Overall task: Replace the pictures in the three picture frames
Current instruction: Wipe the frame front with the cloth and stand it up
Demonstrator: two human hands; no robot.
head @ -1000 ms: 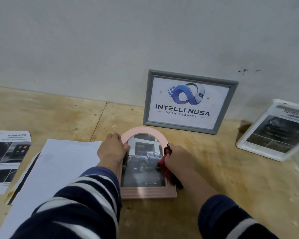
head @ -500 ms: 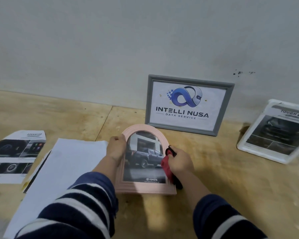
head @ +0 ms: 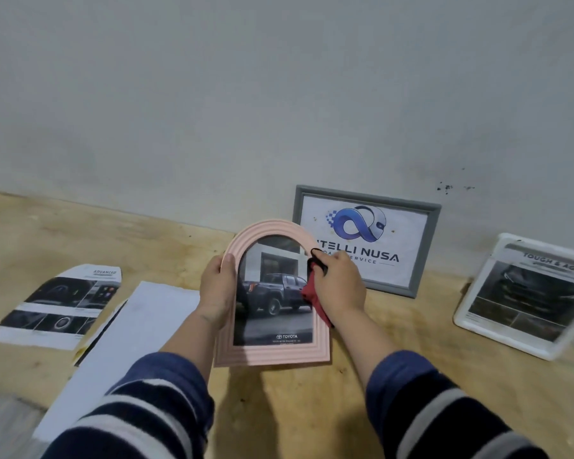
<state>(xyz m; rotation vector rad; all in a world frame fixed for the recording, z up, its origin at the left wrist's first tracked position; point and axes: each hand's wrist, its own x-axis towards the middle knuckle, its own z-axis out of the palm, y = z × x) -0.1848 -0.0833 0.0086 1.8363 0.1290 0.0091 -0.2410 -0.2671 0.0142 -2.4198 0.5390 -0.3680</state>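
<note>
Head view: the left hand (head: pixel 216 293) grips the pink arched frame (head: pixel 272 354) by its left edge while the right hand (head: pixel 340 288), clutching a red-and-black thing (head: pixel 312 294), holds its right edge above the table (head: pixel 395 342), near the grey frame (head: pixel 426 250).

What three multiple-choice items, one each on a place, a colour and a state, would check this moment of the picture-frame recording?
1. Where does the grey frame stand?
A. Leaning against the wall
B. Flat on the papers
C. In the left hand

2. What colour is the arched frame?
A. Green
B. Pink
C. Black

3. How is the arched frame held?
A. Lying untouched
B. By one hand only
C. By both hands at its sides

Answers:
1 A: its top edge rests on the wall behind the wooden surface.
2 B: its ribbed border is pale pink.
3 C: the left hand and the right hand, which also holds a red and black tool, grip its edges.
</note>
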